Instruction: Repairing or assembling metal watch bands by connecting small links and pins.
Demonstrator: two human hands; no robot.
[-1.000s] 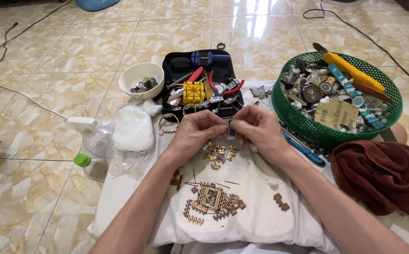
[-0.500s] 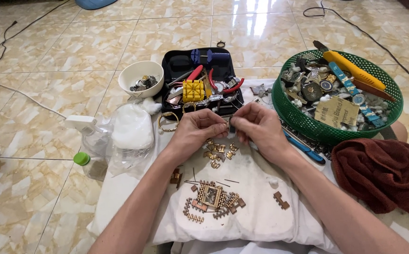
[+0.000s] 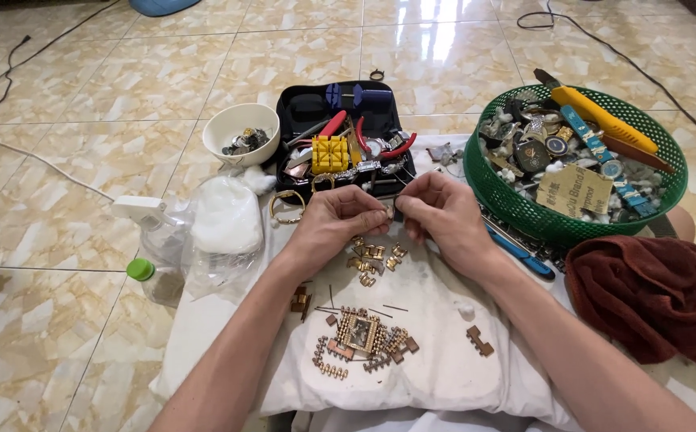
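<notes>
Gold watch-band links (image 3: 373, 258) lay scattered on a white cloth (image 3: 444, 368) spread over the tiled floor (image 3: 124, 88), just below two bare hands that met above them. At far left, a clear spray bottle (image 3: 152, 228) with a green cap (image 3: 140, 269) stood beside a plastic bag of white cotton (image 3: 224, 224). Behind them sat a white bowl (image 3: 241, 132) holding small metal parts, and next to it an open black tool case (image 3: 344, 136) packed with red-handled pliers and a yellow block. The left hand (image 3: 336, 226) had its fingers (image 3: 376, 214) pressed together, pinching a tiny metal piece (image 3: 390, 210) too small to make out. The right hand (image 3: 444, 216) pinched the same piece from the other side, fingertips nearly touching those of the left. Nearer the camera, a gold square watch case (image 3: 361, 332) rested on the cloth among loose band segments. To the right, a green mesh basket (image 3: 644, 208) brimmed with old watches and a yellow-handled tool, and a dark red towel (image 3: 652, 296) lay bunched just below it.
</notes>
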